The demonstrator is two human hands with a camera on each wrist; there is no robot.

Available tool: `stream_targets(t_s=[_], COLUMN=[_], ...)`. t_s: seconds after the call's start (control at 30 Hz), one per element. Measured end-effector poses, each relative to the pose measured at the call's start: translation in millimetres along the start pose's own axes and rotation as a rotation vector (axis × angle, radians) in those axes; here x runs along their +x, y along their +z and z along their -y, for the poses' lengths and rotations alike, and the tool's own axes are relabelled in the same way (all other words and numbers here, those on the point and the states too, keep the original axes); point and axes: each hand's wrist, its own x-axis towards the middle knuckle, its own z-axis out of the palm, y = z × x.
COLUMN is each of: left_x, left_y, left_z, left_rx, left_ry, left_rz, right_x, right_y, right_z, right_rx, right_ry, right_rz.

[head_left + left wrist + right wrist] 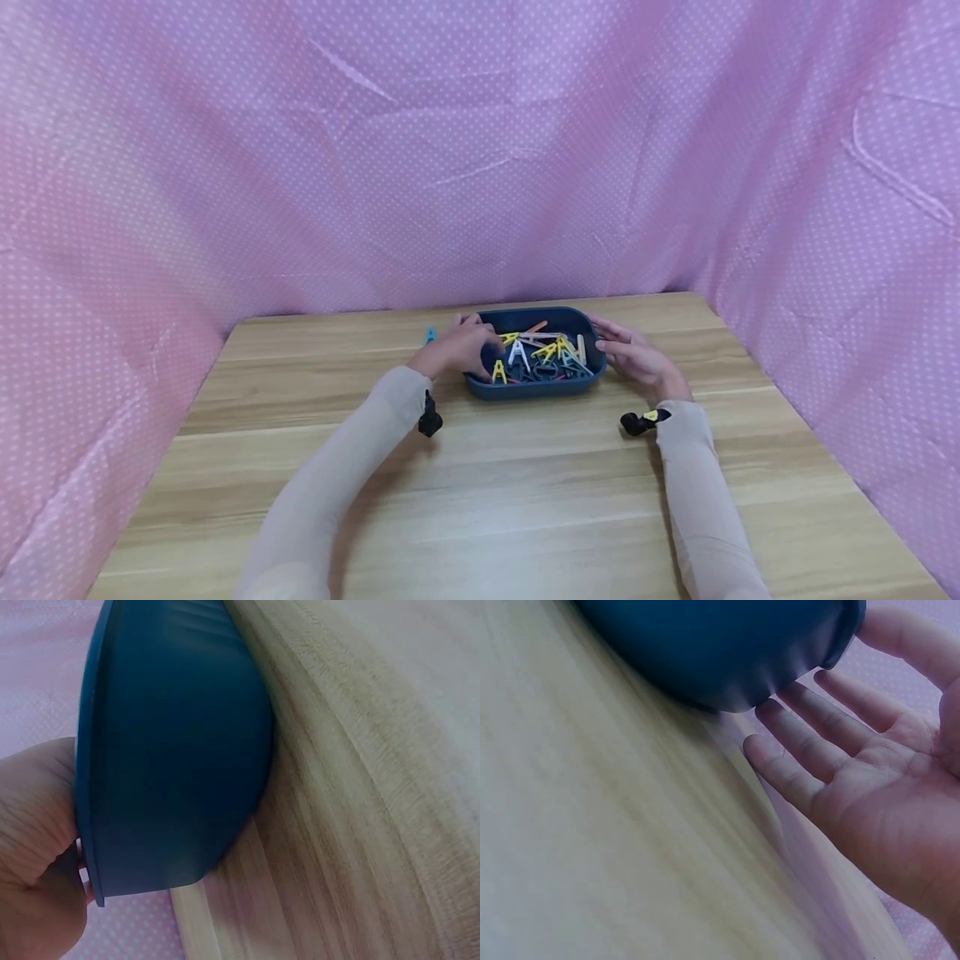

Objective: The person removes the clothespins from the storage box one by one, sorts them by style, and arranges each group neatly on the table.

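A dark blue oval-cornered tub (536,388) sits near the back of the table with several small clips and pegs in it. My left hand (461,346) reaches over its left end, thumb and fingers spread over the inside with a gap between them. In the left wrist view the tub's wall (172,750) hides most of the fingers. At the right end, my right hand (633,354) has its fingers extended along the outside of the tub, with the thumb at the rim. Inside lie a white clip (518,354), a yellow clip (499,372) and pale pegs (581,348).
A light blue clip (430,335) is on the wooden table (510,500), just left of the tub. Pink dotted cloth (480,167) hangs behind the table and along both sides. Each wrist wears a small black camera.
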Motion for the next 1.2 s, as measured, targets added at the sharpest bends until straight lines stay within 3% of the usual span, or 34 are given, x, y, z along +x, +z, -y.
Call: stream_targets(t_s=[0.3, 0.87, 1.2], left_x=[5.5, 14.3, 14.8], left_y=[4.2, 0.6, 4.7], left_z=[2.0, 0.0, -3.6], left_rx=[0.003, 0.084, 0.097], left_ry=[-0.011, -0.017, -0.024], left_rz=[-0.033, -0.001, 0.0], right_x=[0, 2, -1], right_y=[1, -3, -3], right_z=[1, 0, -1], right_rx=[-0.001, -0.021, -0.026], right_ry=[0.029, -0.019, 0.023], right_rz=[-0.026, 0.025, -0.01])
